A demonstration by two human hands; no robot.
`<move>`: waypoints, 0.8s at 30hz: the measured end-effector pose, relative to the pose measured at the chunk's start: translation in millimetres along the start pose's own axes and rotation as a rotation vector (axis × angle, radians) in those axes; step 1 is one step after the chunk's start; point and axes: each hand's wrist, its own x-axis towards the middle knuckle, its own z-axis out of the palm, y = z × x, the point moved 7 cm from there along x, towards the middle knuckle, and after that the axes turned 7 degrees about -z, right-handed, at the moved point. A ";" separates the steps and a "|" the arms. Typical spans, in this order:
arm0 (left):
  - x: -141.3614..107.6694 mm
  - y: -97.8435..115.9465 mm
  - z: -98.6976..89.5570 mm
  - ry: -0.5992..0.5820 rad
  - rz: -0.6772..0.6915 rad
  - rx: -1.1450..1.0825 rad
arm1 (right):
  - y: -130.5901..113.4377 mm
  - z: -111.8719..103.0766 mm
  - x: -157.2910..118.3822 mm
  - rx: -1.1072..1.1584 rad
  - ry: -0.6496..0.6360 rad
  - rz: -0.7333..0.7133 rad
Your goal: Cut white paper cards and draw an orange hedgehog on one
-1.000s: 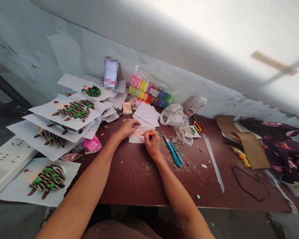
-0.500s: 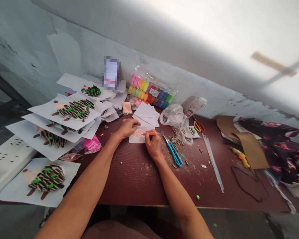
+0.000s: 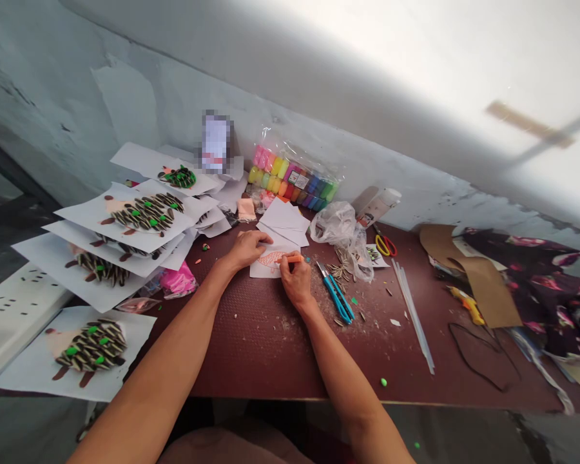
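My right hand [image 3: 296, 278] is closed round an orange marker [image 3: 294, 259], its tip down at a small white sheet of paper [image 3: 261, 269]. An orange drawing [image 3: 270, 259] of a rounded shape filled with lines shows on that sheet; my right hand covers part of it. My left hand [image 3: 249, 248] lies on the paper's upper left edge, fingers stretched toward the right. Behind the sheet are more white papers [image 3: 286, 219]. A pair of blue-handled snips [image 3: 337, 295] lies to the right of my right hand, among scattered sunflower seeds [image 3: 341, 270].
Hedgehog pictures made with seeds [image 3: 142, 216] are stacked at left. A pack of coloured clay [image 3: 294, 174] leans on the wall. Scissors [image 3: 385, 245], a plastic bag [image 3: 336, 222], clear glue sticks [image 3: 413, 316] and a yellow glue gun [image 3: 466, 304] lie to the right.
My right hand and the marker have shifted very slightly left over the drawing. My left hand stays in place.
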 end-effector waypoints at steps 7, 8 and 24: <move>0.7 -1.4 0.8 0.007 -0.002 -0.011 | -6.3 -2.4 0.8 0.019 0.002 -0.036; 0.7 -1.4 0.9 0.008 0.000 -0.013 | -7.0 -2.5 0.9 0.022 0.000 -0.039; 0.5 -1.1 0.4 0.003 -0.015 -0.011 | -6.7 -2.6 1.6 0.025 0.008 -0.023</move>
